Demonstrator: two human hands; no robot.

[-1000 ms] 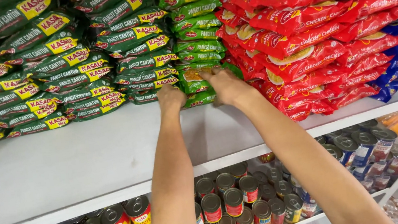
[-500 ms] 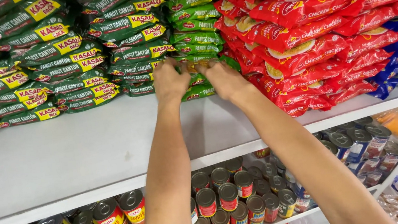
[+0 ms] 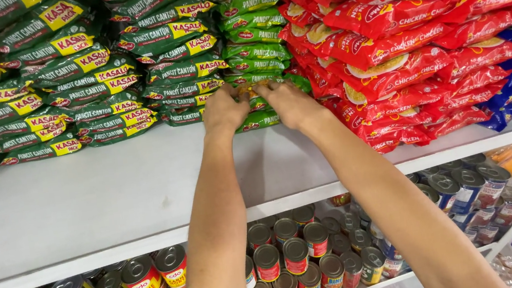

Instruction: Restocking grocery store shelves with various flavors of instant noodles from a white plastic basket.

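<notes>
Wide bare stretch of white shelf (image 3: 81, 204) below and left of the hands. Red packet stack (image 3: 400, 48) crowding the right hand (image 3: 293, 103). Both hands – left hand (image 3: 224, 110) too – curled around a light-green noodle packet (image 3: 256, 92) in its stack; fingertips hidden, packet mostly covered.

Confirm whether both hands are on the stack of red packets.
No: the left hand and right hand both grip the light green packet stack, beside the red packets.

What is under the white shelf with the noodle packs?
Under the white shelf stand rows of tin cans with red labels. Those farther back are hidden by the shelf.
</notes>
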